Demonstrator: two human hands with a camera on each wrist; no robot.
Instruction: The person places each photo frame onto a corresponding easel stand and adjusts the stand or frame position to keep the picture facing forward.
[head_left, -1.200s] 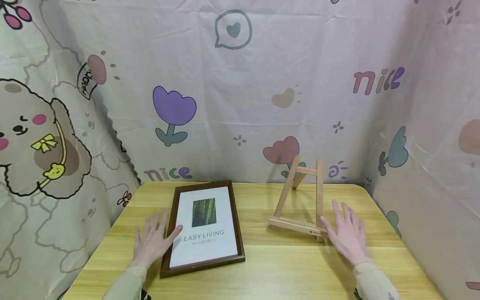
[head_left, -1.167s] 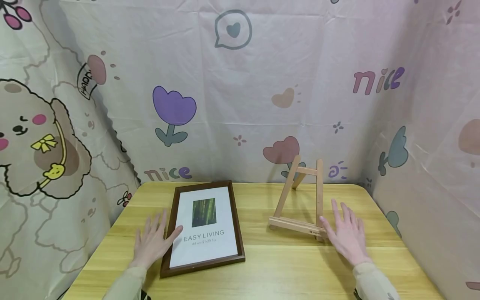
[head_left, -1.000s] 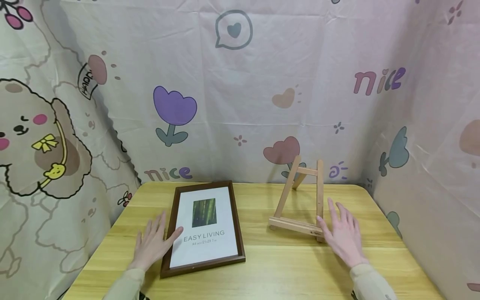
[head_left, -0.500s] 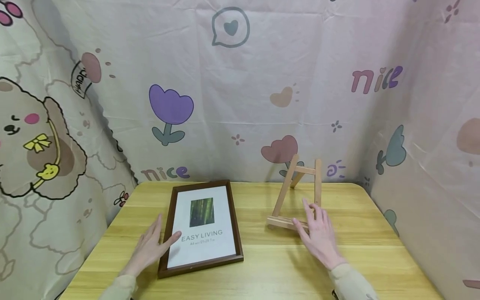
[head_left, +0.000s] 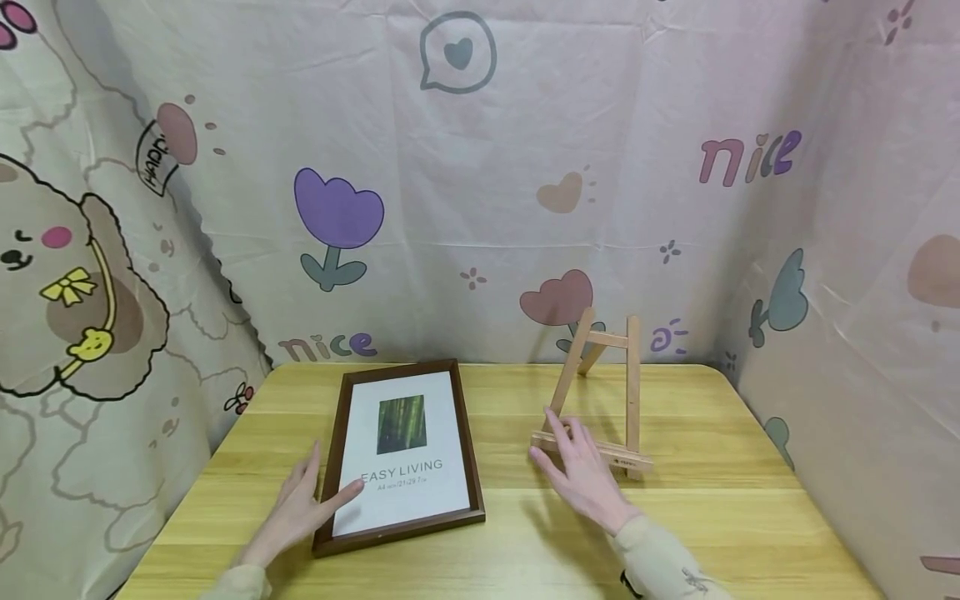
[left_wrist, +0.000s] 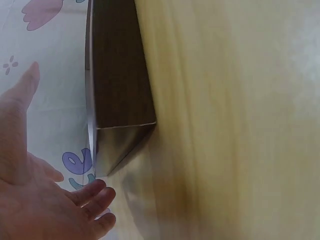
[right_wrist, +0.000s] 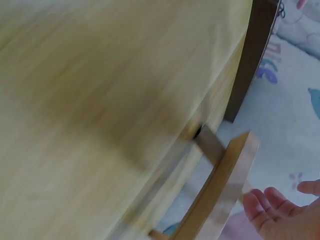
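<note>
A picture frame point(head_left: 401, 492) with a dark brown border lies flat on the left of the table; its white insert reads "EASY LIVING" under a small green picture. My left hand point(head_left: 296, 504) is at its lower left edge, fingers extended, thumb reaching over the border. In the left wrist view the frame's brown corner point(left_wrist: 122, 75) shows just beyond the fingertips. A small wooden easel point(head_left: 633, 392) stands at the right. My right hand point(head_left: 581, 475) hovers in front of its ledge, fingers extended toward the left end. The right wrist view has the fingertips right by the ledge point(right_wrist: 215, 195).
The wooden table point(head_left: 510, 550) carries both things, with a gap between frame and easel. A printed cloth point(head_left: 465, 167) hangs behind the table and along both sides, close behind the easel's back leg.
My right hand has swept left, from beside the easel's right end to in front of its ledge. The left hand has lowered slightly and turned thumb-up. Frame and easel stay put; the head view shifts slightly.
</note>
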